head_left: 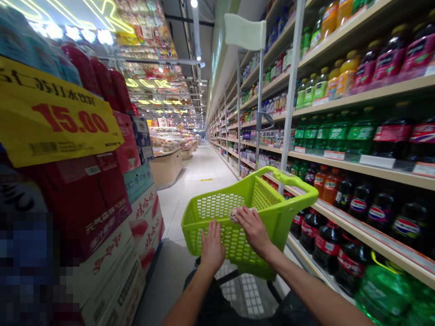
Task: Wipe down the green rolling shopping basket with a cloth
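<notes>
A lime-green plastic shopping cart (217, 201) with perforated walls stands right in front of me, its handle to the right. My right hand (252, 230) presses a crumpled pale cloth (234, 214) onto the near top rim of the basket, fingers laid over it. Against the near side wall rests my left hand (213, 246), its fingers stretched out and nothing in them. The basket's floor is mostly hidden behind that near wall.
Tall shelves (340, 158) of bottled drinks run along the right. Stacked drink cartons (112, 258) with a yellow price sign (61, 113) rise close on the left. A tiled aisle (200, 163) stretches ahead, past display counters (166, 167).
</notes>
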`<state>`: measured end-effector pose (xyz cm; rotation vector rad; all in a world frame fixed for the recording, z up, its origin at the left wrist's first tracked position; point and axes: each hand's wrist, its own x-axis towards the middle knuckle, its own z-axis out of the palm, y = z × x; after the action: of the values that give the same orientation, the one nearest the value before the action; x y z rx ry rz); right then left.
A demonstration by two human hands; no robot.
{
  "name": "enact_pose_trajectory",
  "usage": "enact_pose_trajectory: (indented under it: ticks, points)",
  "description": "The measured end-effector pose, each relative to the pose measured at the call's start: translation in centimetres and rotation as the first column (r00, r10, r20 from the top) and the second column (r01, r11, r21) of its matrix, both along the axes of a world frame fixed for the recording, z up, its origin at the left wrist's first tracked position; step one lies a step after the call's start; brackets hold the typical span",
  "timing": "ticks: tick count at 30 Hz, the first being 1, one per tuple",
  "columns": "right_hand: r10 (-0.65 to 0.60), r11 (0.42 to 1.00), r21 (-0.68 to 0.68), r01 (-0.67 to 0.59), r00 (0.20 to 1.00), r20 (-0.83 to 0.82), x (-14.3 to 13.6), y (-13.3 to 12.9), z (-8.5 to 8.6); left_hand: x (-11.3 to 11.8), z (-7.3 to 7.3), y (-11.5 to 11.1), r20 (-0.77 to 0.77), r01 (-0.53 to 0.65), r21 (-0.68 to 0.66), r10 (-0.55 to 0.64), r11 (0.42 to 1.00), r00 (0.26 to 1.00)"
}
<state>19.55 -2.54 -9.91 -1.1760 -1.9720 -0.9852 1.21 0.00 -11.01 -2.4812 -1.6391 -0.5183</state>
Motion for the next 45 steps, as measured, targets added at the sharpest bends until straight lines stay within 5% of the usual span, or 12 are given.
enact_pose_trajectory:
  ticks: [7,12,17,23,26,31,37,45]
  points:
    - [0.126,0.985,-0.132,-0.113,0.988,0.093,-3.7,1.4,-4.6,-3.3,-1.0,0.2,-0.005,-0.068,-0.047,0.068,0.997,0.998]
    - [0.132,0.981,-0.150,-0.125,0.990,0.040,-7.5,3.5,-3.2,-6.1,-1.2,0.5,-0.016,-0.169,-0.031,0.168,0.985,0.986]
    - [0.217,0.946,-0.269,-0.181,0.970,0.109,-9.9,4.2,-5.1,-8.7,-1.4,0.5,0.004,-0.234,-0.048,0.234,0.971,0.972]
    - [0.234,0.940,-0.268,-0.211,0.971,0.056,-15.3,5.8,-1.2,-10.5,-1.6,0.4,0.022,-0.311,-0.091,0.315,0.946,0.949]
    - [0.252,0.916,-0.346,-0.202,0.962,0.106,-16.1,6.0,-1.8,-11.1,-1.6,0.5,0.033,-0.327,-0.090,0.331,0.941,0.943]
    - [0.288,0.877,-0.436,-0.202,0.947,0.140,-14.6,4.8,-4.5,-10.9,-2.0,0.7,0.047,-0.317,-0.072,0.320,0.946,0.946]
    - [0.110,0.953,-0.287,-0.095,0.993,0.034,-12.6,6.1,0.7,-8.2,-0.7,1.1,0.050,-0.278,-0.071,0.282,0.958,0.958]
    - [-0.111,0.978,-0.174,0.112,0.994,0.013,0.0,3.8,0.7,-3.7,2.0,2.0,-0.027,-0.111,-0.082,0.109,0.991,0.994]
